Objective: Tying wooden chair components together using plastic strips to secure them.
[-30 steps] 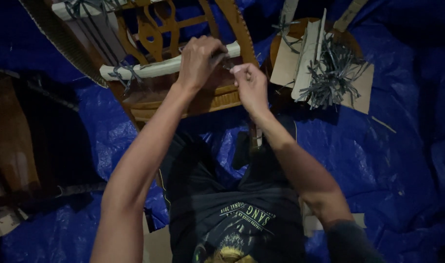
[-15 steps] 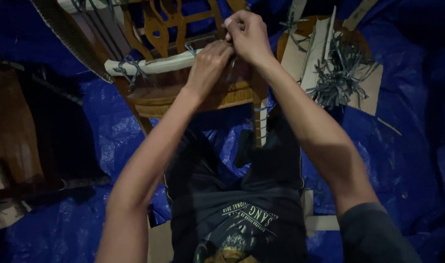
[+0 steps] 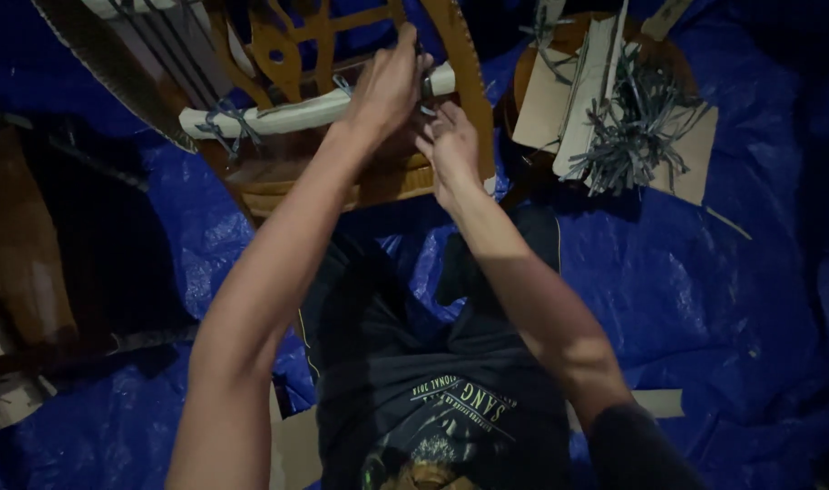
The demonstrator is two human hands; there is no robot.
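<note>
Two bare hands work at a wooden chair frame. The left hand is closed around a white padded wrap that covers one rail of the wooden chair, near the wrap's right end. The right hand sits just below and beside it, fingers curled in a narrow pinch; what it pinches is too small and dark to make out. One grey cord tie binds the wrap near its left end. To the right, one bundle of grey strips lies on cardboard pieces, perhaps three, overlapping. A blue tarp covers the floor. The chair's top is cut off by the frame edge.
</note>
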